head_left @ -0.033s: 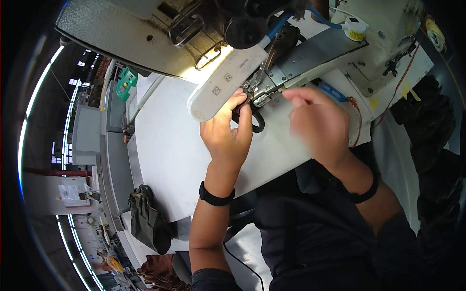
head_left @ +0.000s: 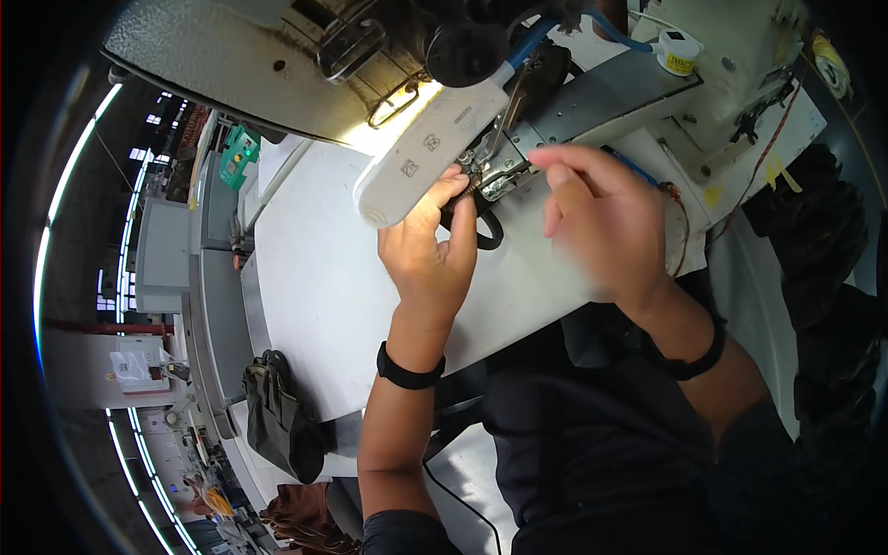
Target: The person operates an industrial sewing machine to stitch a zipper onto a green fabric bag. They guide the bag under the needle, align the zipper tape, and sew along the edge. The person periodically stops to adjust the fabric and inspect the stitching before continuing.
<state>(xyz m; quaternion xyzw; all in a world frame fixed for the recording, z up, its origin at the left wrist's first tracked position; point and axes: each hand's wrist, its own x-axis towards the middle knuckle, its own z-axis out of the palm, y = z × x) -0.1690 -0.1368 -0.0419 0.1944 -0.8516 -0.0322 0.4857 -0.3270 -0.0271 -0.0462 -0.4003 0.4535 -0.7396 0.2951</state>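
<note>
My left hand is closed on a dark looped strap, pinched between thumb and fingers beside the sewing machine's needle area. The strap's free loop hangs toward me over the white table; the pinched part is mostly hidden by my fingers. Just to the right, my right hand hovers next to the end of the machine's grey arm bed. Its index finger reaches toward the metal plate, with the other fingers loosely bent and apart. Nothing shows in it, though its lower edge is blurred.
A white lamp with a blue cable hangs over my left fingers, below the machine head. Blue-handled snips lie partly behind my right hand. A dark bag rests at the table's left edge. A white-and-yellow spool-like item sits on the machine bed.
My right hand has shifted a little up and left, its index finger nearer the metal plate and its fingers more apart. The left hand keeps its hold on the strap.
</note>
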